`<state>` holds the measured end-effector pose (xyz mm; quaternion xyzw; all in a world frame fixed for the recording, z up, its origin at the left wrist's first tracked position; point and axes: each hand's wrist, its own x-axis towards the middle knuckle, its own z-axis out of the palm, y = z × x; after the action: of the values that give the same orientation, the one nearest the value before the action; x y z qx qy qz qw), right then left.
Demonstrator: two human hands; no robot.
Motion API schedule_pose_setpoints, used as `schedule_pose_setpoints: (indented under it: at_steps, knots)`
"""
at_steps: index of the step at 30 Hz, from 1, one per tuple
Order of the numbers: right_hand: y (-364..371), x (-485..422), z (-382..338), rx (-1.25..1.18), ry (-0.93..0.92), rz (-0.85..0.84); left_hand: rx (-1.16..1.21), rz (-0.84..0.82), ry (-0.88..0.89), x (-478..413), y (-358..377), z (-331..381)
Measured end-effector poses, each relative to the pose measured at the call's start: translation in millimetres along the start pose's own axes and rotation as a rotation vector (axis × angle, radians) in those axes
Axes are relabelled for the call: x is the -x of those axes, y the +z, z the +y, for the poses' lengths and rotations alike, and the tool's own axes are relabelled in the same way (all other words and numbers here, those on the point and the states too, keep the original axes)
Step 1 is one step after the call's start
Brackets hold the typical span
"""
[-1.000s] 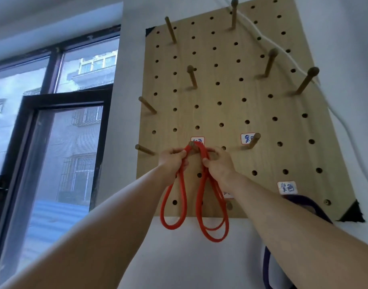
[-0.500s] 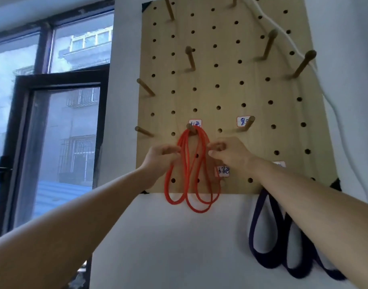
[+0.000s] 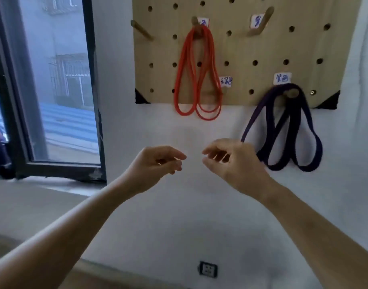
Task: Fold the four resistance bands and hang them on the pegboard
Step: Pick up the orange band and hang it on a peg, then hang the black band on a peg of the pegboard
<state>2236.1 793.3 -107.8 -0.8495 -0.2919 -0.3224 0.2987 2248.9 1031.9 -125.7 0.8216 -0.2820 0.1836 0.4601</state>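
At the far left a window [image 3: 54,80] is seen, and beside it the white wall on which the pegboard [image 3: 241,49] is mounted. The left hand [image 3: 156,163] is held in the air below the board, its fingers loosely curled, and nothing is gripped by it. Above it, the red band [image 3: 210,42] hangs folded in several loops from a peg, its lower ends reaching under the edge of the board. The right hand [image 3: 231,163] is held just beside the left one, relaxed in the same way and also empty. To the right, the purple band [image 3: 309,115] hangs folded from a lower peg. Two of the four bands seem therefore to be done, and the hanging of the red one appears finished. No other band is shown here, so a third one must probably be fetched, folded, and placed over a free peg [image 3: 262,24], perhaps the labelled one at the upper right.
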Motion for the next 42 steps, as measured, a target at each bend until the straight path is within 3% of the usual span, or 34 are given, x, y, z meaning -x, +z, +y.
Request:
schedule_pose_setpoints:
  at_steps: [4, 12, 15, 22, 30, 42]
  knots:
    - [62.4, 67.9, 25.8, -0.124, 0.182, -0.157, 0.064, -0.023, -0.204, 67.5, 48.0, -60.2]
    - [181.9, 206.6, 104.9, -0.16, 0.513, -0.678, 0.099, -0.147, -0.647, 208.2, 139.7, -179.8]
    - [221.6, 253.3, 124.2, -0.123, 0.581, -0.869, 0.096, -0.194, -0.801, 261.0, 178.5, -213.5]
    - [295.9, 378.6, 141.6, -0.132, 0.729, -1.134, 0.105, -0.372, -1.079, 375.3, 261.3, -269.4]
    - [349.5, 480.4, 159.3, -0.029, 0.776, -1.287, 0.023, -0.339, -1.264, 435.7, 319.9, -298.9]
    - [388.9, 522.1, 175.6, 0.142, 0.528, -1.283, -0.132, -0.399, -1.316, 466.0, 370.6, -336.4]
